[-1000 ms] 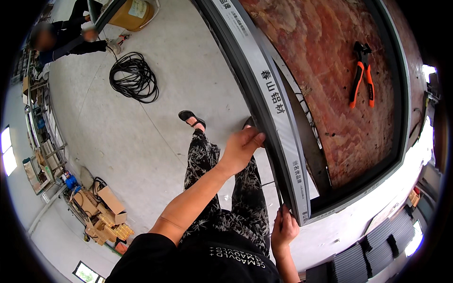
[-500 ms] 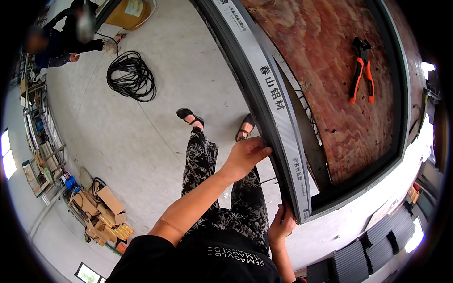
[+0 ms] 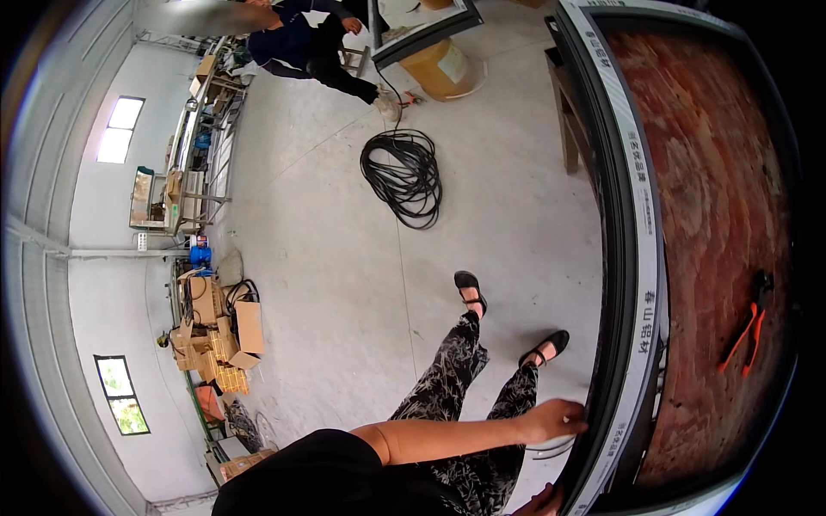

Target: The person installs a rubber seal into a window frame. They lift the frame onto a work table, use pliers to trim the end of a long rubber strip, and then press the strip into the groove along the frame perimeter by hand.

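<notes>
A large dark grey metal frame (image 3: 613, 258), partly covered with pale printed protective film, runs along my right side. My left hand (image 3: 555, 420) is at its outer edge, fingers curled in and closed; whatever they pinch is too small to make out. Lower down, at the bottom of the picture, my right hand (image 3: 544, 501) touches the same edge. Its fingers are bent together and partly cut off from view. Inside the frame lies a reddish-brown wooden board (image 3: 714, 172). Orange-handled pliers (image 3: 748, 331) with a black head rest on that board.
Coiled black cable (image 3: 401, 179) lies on the pale floor ahead. Beyond it, a person (image 3: 314, 43) sits near a yellowish bucket (image 3: 439, 69) and another dark frame (image 3: 430, 34). Cardboard boxes (image 3: 211, 322) and a cluttered rack (image 3: 194, 155) line the left wall. Pale curved lines show below my left hand.
My view has turned left, so the frame and pliers sit farther right and the far person shows more. My left hand stays closed at the frame's edge; my right hand is now mostly cut off.
</notes>
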Demonstrator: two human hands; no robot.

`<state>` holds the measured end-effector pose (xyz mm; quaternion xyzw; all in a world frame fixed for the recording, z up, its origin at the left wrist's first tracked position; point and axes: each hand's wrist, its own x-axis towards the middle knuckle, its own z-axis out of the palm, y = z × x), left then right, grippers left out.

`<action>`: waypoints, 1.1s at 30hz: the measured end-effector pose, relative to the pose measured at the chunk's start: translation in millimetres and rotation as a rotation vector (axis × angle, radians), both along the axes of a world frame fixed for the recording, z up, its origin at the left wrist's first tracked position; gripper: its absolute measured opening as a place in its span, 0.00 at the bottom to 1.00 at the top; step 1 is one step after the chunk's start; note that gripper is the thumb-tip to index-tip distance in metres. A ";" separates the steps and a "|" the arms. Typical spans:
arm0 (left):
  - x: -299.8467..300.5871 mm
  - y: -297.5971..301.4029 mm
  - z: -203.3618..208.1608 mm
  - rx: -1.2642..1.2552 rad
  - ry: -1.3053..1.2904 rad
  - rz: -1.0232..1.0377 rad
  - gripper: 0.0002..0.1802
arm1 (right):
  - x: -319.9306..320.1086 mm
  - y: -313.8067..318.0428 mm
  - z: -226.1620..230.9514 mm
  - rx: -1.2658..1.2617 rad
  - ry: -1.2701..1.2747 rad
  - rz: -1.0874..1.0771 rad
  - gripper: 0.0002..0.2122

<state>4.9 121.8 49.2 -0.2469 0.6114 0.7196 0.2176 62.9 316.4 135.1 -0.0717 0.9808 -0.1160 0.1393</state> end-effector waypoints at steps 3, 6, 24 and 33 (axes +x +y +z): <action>9.8 7.7 -8.3 -0.034 -0.037 -0.026 0.13 | -1.1 -5.5 5.5 -0.027 -0.046 -0.012 0.11; 6.4 12.7 -3.5 -0.030 0.001 0.020 0.14 | -6.1 -3.7 11.9 -0.044 -0.087 -0.021 0.10; 38.0 39.5 8.9 -0.011 0.023 -0.035 0.15 | 8.4 -1.9 17.2 -0.186 0.001 -0.034 0.09; 38.3 63.3 5.6 0.039 0.062 0.010 0.18 | 27.2 33.6 -25.4 -0.171 0.129 -0.061 0.13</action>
